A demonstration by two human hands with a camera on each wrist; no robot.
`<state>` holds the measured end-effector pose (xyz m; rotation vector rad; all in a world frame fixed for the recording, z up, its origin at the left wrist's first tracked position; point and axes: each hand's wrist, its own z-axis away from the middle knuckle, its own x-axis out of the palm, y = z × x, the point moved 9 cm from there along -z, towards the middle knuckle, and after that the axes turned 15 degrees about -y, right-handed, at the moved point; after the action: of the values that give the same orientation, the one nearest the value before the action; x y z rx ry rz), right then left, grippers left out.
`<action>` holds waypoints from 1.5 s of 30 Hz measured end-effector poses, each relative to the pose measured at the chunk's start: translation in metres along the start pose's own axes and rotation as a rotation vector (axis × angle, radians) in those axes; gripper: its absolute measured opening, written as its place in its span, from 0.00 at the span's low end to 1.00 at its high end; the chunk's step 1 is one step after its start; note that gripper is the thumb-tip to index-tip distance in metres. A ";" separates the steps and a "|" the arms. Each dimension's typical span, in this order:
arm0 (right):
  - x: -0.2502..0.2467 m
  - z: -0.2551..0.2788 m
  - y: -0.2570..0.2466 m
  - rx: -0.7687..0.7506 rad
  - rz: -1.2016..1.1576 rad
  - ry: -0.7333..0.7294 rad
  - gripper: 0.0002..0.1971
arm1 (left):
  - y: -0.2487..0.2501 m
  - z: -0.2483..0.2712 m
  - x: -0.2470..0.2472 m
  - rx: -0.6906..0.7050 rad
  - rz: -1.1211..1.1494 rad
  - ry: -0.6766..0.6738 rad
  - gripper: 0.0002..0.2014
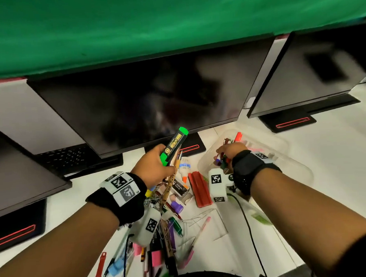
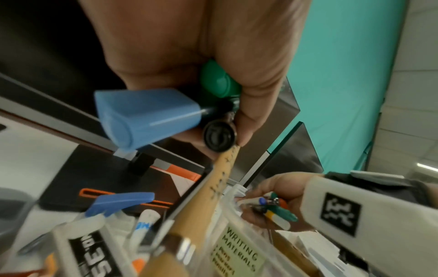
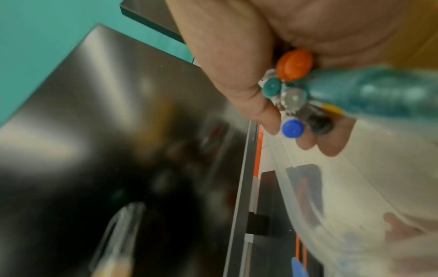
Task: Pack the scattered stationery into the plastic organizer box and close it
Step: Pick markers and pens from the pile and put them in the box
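Note:
My left hand [image 1: 156,165] grips a bundle of pens: a black marker with green caps [image 1: 174,146], a tan pencil [image 1: 170,182] and others, raised above the desk. In the left wrist view the same fist [image 2: 213,75] holds the green cap [image 2: 219,82], a blue cap [image 2: 142,118] and the tan pencil [image 2: 213,189]. My right hand [image 1: 229,151] grips a second bundle of pens [image 1: 222,159], orange one [image 1: 238,136] sticking up, over the clear plastic organizer box [image 1: 284,154]. The right wrist view shows the pen ends [image 3: 294,90] in the fist [image 3: 249,75] at the box rim [image 3: 308,187].
Loose pens, markers and erasers [image 1: 162,245] litter the white desk near me. A red stapler-like block [image 1: 199,189], a glue bottle [image 1: 184,169] and a staple box [image 1: 180,188] lie between my hands. Dark monitors [image 1: 154,101] stand behind. A label reading writing materials [image 2: 239,249] sits on the box.

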<state>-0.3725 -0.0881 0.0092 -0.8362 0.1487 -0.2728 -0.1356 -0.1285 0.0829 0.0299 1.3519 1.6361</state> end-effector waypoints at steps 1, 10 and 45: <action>0.002 -0.002 -0.003 0.008 0.078 -0.027 0.08 | 0.008 -0.005 0.003 0.001 -0.016 -0.018 0.19; 0.009 0.011 0.009 0.040 0.215 -0.073 0.20 | 0.042 -0.048 0.041 -0.059 0.021 -0.108 0.21; -0.024 0.092 0.066 -0.110 1.245 -0.371 0.22 | 0.065 -0.085 0.130 0.066 -0.552 -0.293 0.19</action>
<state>-0.3622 0.0261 0.0212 -0.7523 0.3069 1.0600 -0.2931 -0.0975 0.0319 -0.0587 1.0666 1.0761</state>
